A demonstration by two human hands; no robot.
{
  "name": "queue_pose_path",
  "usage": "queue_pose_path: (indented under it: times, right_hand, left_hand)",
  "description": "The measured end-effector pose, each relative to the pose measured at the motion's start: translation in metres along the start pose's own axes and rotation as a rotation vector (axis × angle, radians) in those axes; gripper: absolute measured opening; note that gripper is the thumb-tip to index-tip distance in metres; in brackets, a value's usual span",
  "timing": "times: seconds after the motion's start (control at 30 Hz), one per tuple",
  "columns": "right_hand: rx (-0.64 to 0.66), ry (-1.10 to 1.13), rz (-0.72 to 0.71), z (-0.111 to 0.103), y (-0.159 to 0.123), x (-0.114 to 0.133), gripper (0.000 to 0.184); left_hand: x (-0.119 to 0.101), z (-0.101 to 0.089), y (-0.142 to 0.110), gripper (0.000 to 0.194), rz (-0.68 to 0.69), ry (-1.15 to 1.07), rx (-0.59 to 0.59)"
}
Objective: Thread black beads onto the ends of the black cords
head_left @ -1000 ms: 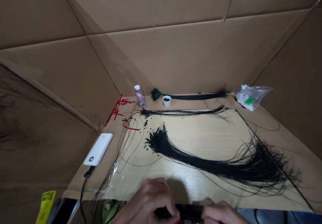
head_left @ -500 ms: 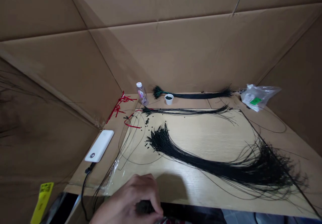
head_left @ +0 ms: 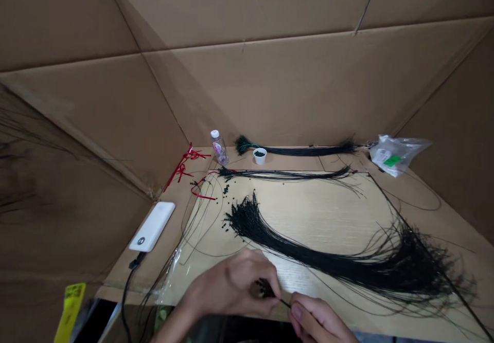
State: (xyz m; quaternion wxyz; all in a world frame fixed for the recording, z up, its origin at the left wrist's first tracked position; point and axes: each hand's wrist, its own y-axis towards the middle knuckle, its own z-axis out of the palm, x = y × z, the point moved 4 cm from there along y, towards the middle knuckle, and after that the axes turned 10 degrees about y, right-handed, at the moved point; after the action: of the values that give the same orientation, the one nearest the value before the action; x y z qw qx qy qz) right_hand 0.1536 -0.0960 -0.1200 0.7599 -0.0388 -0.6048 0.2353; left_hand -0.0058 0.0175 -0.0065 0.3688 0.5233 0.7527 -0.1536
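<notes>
My left hand hovers over the near edge of the light wooden table, fingers curled and pinched on a small black piece with a thin black cord running from it. Just to its right, my right hand pinches the same thin cord with thumb and fingers at the bottom of the view. Beyond both hands a large bundle of black cords fans across the table from centre to right. Small black beads lie scattered near its left end.
Cardboard walls enclose the table. At the back stand a small clear bottle, a white cup, two more black cord bundles and a plastic bag. Red ties and a white power bank lie left.
My right hand, out of view half a second ago, is back at the bottom. My left hand has risen over the table edge, and both now pinch a thin cord.
</notes>
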Motion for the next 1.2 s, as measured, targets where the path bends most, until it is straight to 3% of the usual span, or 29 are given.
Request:
queue_pose_path:
  times: [0.1,0.2,0.27,0.37,0.47,0.53,0.63,0.87,1.0,1.2]
  right_hand:
    - [-0.063,0.095,0.005,-0.008,0.002,0.004,0.079]
    - [-0.183,0.216,-0.051,-0.018,0.003,0.012,0.076]
    - [-0.245,0.281,-0.078,-0.022,0.004,0.015,0.076]
    - [-0.273,0.324,-0.08,-0.024,0.006,0.016,0.075]
    - [-0.267,0.316,-0.098,-0.025,0.01,0.019,0.075]
    - [-0.267,0.294,-0.131,-0.026,0.011,0.027,0.074]
    - [-0.278,0.203,-0.231,-0.031,0.013,0.052,0.066]
    - [-0.398,-0.269,-0.528,-0.032,0.05,0.108,0.048]
    - [-0.339,-0.324,-0.616,-0.013,0.078,0.108,0.042]
    - [-0.215,-0.308,-0.601,0.01,0.089,0.095,0.042]
  left_hand:
    - [0.032,-0.02,0.02,0.012,-0.007,-0.032,0.099]
    - [0.087,-0.054,0.046,0.015,-0.19,0.312,-0.077]
    - [0.125,-0.069,0.062,0.018,-0.258,0.43,-0.12]
    - [0.169,-0.073,0.081,0.021,-0.277,0.553,-0.045]
    - [0.185,-0.07,0.092,0.015,-0.253,0.632,0.028]
    - [0.181,-0.07,0.093,0.01,-0.232,0.677,0.038]
    - [0.158,-0.077,0.088,0.011,-0.193,0.735,0.005]
    - [0.057,-0.084,0.049,0.01,-0.11,0.8,-0.154]
    - [0.014,-0.079,0.025,0.009,-0.109,0.786,-0.227]
    - [0.005,-0.075,-0.004,0.007,-0.211,0.72,-0.253]
